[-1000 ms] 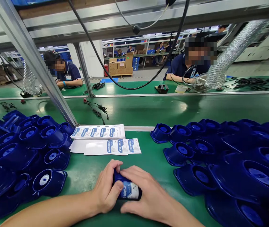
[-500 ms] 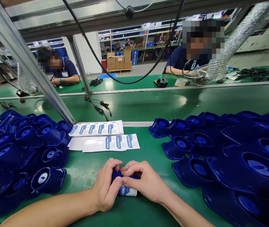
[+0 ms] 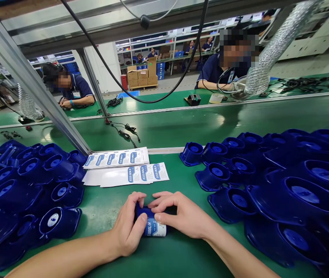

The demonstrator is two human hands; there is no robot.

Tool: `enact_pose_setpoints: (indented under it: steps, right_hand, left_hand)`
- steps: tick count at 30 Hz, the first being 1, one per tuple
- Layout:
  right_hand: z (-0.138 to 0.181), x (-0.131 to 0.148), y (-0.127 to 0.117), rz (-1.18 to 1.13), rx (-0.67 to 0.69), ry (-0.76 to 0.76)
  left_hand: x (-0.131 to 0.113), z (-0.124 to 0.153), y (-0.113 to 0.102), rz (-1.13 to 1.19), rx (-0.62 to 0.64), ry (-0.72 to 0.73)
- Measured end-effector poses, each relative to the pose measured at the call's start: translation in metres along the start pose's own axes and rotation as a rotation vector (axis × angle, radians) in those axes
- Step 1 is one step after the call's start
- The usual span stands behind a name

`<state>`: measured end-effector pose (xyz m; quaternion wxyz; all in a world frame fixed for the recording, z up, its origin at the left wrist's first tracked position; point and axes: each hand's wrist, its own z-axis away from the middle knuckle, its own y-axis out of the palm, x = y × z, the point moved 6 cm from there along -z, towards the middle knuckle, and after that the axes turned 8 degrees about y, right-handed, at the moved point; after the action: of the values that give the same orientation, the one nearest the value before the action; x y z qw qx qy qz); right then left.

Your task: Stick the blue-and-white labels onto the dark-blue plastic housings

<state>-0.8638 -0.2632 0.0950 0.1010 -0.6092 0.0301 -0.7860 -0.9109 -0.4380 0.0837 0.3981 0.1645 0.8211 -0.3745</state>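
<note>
Two hands hold one blue part [image 3: 145, 215] at front-ctr of the green surface [image 3: 181, 181]. The left hand [image 3: 129, 227] is curled shut round the part's left end. The right hand [image 3: 181, 218] is pinched closed on its top edge. The part is glossy moulded plastic w/ a white printed label [image 3: 155, 229]; its shape is approx. cylindrical, though fingers hide most of it. Label sheets [image 3: 125, 173], flat white strips w/ blue print, lie just beyond the hands. Blue housings sit piled left [image 3: 31, 181] and right [image 3: 268, 185]: shiny, cup-shaped, flared bases, round recessed ctrs. One left housing has a white disc [image 3: 53, 220] in its recess.
</note>
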Motion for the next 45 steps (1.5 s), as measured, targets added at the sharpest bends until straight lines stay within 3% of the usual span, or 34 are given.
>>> enact_pose_setpoints:
  steps: [7,11,15,18,20,23,26,29,32,36,38,42,45]
  right_hand:
    - [0.003,-0.01,-0.025,0.046,0.074,0.018]
    - [-0.004,-0.015,-0.028,-0.087,0.136,0.01]
    - [-0.014,-0.025,-0.004,-0.233,0.159,0.066]
    - [-0.014,-0.028,0.018,-0.283,0.257,0.088]
    - [-0.011,-0.028,0.028,-0.38,0.331,0.098]
    - [-0.009,-0.032,0.035,-0.597,0.355,0.194]
    - [-0.013,-0.036,0.038,-0.774,0.282,0.294]
    - [-0.02,-0.031,0.032,-0.93,0.147,0.228]
    - [-0.022,-0.024,0.022,-1.081,0.05,0.106]
    - [-0.02,-0.02,0.025,-1.102,0.093,0.019]
    - [-0.02,-0.022,0.03,-1.097,0.124,-0.006]
    - [-0.023,-0.026,0.038,-1.088,0.107,-0.015]
    - [-0.025,-0.028,0.041,-1.096,0.052,0.016]
  left_hand:
    - [0.009,0.001,0.0,0.03,0.014,-0.071]
    - [0.021,-0.007,-0.006,0.127,-0.005,-0.094]
    - [0.015,-0.015,-0.009,0.239,0.015,0.132]
    - [0.004,-0.014,-0.005,0.278,0.022,0.257]
    - [0.004,-0.016,-0.002,0.312,-0.023,0.17]
    - [0.015,-0.022,-0.001,0.464,-0.164,-0.121]
    - [0.025,-0.028,-0.005,0.665,-0.346,-0.328]
    - [0.029,-0.028,-0.008,0.74,-0.464,-0.363]
    - [0.031,-0.019,0.006,0.821,-0.399,-0.336]
    - [0.038,-0.003,0.033,0.98,-0.225,-0.417]
    - [0.04,0.002,0.037,0.925,-0.175,-0.434]
    - [0.036,0.001,0.027,0.493,-0.196,-0.443]
    - [0.026,-0.006,0.024,0.275,-0.158,-0.37]
